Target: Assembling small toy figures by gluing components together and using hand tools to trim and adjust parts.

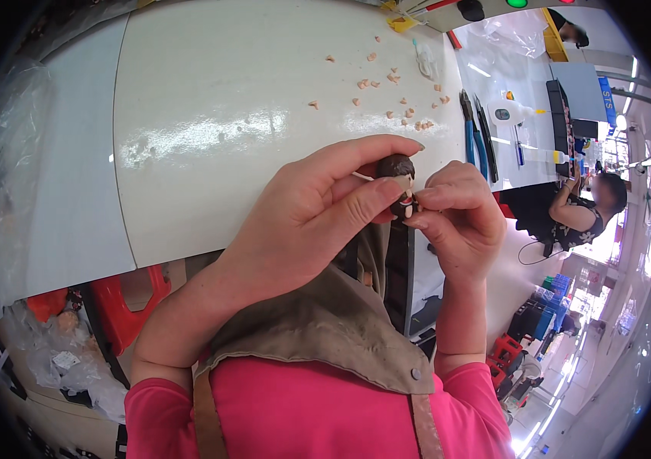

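A small figurine (397, 167) with a dark brown head and a dark body is held up above the near edge of the white table. My left hand (318, 206) wraps its thumb and fingers around the head, covering part of it. With thumb and forefinger, my right hand (459, 210) pinches the lower body at its right side. Whether a tiny separate piece sits in that pinch is too small to tell. Beyond my hands, several small peach-coloured pieces (364, 84) lie scattered on the table.
Blue-handled pliers (469, 130) and a dark slim tool (486, 138) lie right of the pieces. Farther right are a white bottle (511, 113) and a pen (519, 145). Clear plastic (8, 176) covers the far left. A red stool (130, 306) stands below the table; another person (578, 210) sits right.
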Demonstrator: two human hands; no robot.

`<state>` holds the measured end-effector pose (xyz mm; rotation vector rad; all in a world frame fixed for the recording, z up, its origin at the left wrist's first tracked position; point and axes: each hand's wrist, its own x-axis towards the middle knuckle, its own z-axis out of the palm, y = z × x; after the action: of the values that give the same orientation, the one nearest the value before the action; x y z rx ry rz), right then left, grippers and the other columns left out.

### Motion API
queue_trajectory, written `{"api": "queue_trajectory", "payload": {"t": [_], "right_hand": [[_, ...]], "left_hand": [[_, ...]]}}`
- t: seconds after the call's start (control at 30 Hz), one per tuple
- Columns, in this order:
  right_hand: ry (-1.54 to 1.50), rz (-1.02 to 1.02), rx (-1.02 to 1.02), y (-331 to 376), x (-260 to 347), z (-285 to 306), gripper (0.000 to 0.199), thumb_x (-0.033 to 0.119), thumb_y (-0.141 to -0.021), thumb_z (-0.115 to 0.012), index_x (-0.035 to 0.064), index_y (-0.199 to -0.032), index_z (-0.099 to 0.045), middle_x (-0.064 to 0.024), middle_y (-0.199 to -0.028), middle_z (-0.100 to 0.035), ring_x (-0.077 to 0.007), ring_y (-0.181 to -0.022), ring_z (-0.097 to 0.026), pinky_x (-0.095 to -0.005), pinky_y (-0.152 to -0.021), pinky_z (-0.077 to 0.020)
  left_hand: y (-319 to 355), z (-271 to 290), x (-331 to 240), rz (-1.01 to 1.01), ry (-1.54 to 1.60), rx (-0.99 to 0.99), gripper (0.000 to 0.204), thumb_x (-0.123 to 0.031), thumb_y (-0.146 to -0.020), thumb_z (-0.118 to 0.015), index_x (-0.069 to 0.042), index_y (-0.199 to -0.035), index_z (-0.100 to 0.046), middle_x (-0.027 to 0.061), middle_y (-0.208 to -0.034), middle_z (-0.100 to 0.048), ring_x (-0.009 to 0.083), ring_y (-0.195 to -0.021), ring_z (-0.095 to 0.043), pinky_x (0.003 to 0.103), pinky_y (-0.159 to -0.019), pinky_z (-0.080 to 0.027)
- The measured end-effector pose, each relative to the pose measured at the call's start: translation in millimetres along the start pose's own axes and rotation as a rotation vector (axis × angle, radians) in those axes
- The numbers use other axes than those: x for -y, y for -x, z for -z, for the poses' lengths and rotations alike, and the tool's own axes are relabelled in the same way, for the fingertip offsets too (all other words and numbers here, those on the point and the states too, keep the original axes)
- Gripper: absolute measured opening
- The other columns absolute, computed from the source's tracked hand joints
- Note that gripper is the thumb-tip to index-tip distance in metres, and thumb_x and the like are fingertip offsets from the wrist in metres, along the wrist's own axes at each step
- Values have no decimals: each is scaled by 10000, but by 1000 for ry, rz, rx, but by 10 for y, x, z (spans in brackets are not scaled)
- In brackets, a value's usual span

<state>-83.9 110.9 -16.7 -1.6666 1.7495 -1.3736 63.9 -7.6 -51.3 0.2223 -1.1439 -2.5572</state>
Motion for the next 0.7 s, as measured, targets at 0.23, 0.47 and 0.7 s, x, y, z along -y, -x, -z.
{"api": "queue_trajectory", "payload": {"t": [0.23, 0.47, 0.7], "right_hand": [[358, 150, -157, 66, 51, -118, 307, -3, -622, -751, 31, -911, -651, -63, -795, -596, -175, -688, -558, -258, -575, -436], [469, 211, -110, 54, 123, -102, 235, -27, -700, -682, 4, -930, -638, -93, -845, -588, -195, -742, -561, -267, -641, -450], [470, 229, -56, 4, 173, -24, 267, -71, -678, -661, 8, -933, -644, -93, -854, -603, -203, -752, -574, -281, -657, -459]], "left_hand": [[-12, -7, -118, 75, 77, -25, 325, -159, -932, -492, -4, -1218, -489, 49, -983, -574, 105, -906, -576, 229, -787, -511], [8, -22, -170, 118, 51, -49, 314, -179, -933, -491, -10, -1198, -507, 67, -954, -598, 133, -869, -609, 232, -761, -522], [2, -33, -203, 170, 53, -41, 314, -186, -938, -478, 2, -1188, -510, 81, -949, -608, 168, -866, -632, 239, -754, -529]]}}
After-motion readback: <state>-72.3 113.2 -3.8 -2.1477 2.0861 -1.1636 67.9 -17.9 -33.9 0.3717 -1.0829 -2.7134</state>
